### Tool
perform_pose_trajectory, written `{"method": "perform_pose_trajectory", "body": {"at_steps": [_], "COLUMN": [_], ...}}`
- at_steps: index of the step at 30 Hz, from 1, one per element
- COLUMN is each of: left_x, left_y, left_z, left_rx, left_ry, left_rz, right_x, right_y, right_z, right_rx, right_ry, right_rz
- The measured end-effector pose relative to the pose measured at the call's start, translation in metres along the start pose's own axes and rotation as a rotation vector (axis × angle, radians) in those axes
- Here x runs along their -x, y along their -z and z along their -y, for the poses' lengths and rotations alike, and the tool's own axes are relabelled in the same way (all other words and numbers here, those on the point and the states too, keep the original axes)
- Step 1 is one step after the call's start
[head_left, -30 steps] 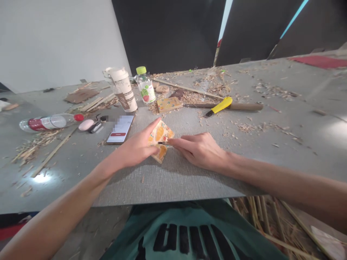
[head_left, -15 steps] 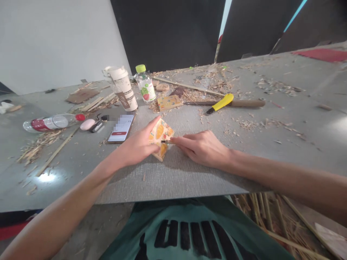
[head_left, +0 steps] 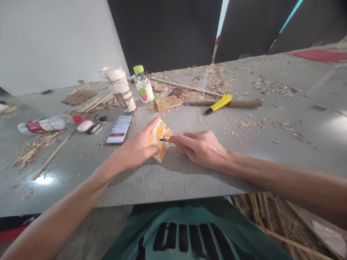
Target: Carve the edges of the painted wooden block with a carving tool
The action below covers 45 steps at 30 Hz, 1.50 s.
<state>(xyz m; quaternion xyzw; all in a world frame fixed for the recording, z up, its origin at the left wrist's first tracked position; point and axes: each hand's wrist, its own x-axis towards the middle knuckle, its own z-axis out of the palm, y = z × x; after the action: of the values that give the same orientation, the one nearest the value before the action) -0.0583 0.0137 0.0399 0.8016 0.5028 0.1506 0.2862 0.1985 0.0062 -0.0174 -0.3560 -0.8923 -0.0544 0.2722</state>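
Observation:
My left hand (head_left: 138,147) is closed around the left edge of a small flat cream piece painted with orange shapes (head_left: 159,132), thumb lying over its front. The piece is tilted above the table near the front edge. My right hand (head_left: 202,147) pinches a thin stick-like tool with a dark tip (head_left: 165,140). Its tip reaches onto the painted face; whether it is a brush or a blade I cannot make out. Behind the hands, a second painted piece (head_left: 168,103) rests flat on the table.
Behind the hands are a yellow craft knife (head_left: 220,104), a long wooden-handled blade (head_left: 245,103), a white cup (head_left: 119,88) and a green-capped bottle (head_left: 143,86). At left lie a phone (head_left: 119,130) and a red-capped bottle (head_left: 50,124). Wood shavings (head_left: 245,124) litter the grey table (head_left: 173,184).
The tool's tip has shifted slightly left and up on the painted piece. Both hands keep their hold. The whole view has moved a little.

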Motion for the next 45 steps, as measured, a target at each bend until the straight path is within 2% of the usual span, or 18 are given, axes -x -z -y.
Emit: {"method": "perform_pose_trajectory", "body": {"at_steps": [8, 16, 24, 29, 36, 42, 45], "left_x": [0.002, 0.001, 0.001, 0.001, 0.001, 0.001, 0.001], "left_y": [0.002, 0.002, 0.0, 0.0, 0.001, 0.001, 0.0], "left_z": [0.0, -0.001, 0.001, 0.0, 0.0, -0.001, -0.002], "left_rx": [-0.001, -0.022, -0.016, 0.006, -0.021, -0.021, -0.03], "left_ry": [0.02, 0.019, 0.026, 0.018, 0.031, 0.031, 0.058], "left_rz": [0.001, -0.003, -0.015, -0.011, -0.019, -0.017, -0.033], "right_x": [0.006, 0.002, 0.003, 0.002, 0.001, 0.0, -0.002], "right_y": [0.008, 0.003, 0.008, 0.004, 0.007, 0.005, 0.003], "right_z": [-0.003, 0.003, 0.002, 0.004, 0.004, 0.004, 0.007], "right_rx": [0.009, -0.071, -0.066, -0.093, -0.088, -0.147, -0.123], "right_ry": [0.014, -0.024, -0.037, -0.044, -0.067, -0.092, -0.098], "right_rz": [0.121, 0.034, 0.144, 0.05, 0.144, 0.041, 0.093]}}
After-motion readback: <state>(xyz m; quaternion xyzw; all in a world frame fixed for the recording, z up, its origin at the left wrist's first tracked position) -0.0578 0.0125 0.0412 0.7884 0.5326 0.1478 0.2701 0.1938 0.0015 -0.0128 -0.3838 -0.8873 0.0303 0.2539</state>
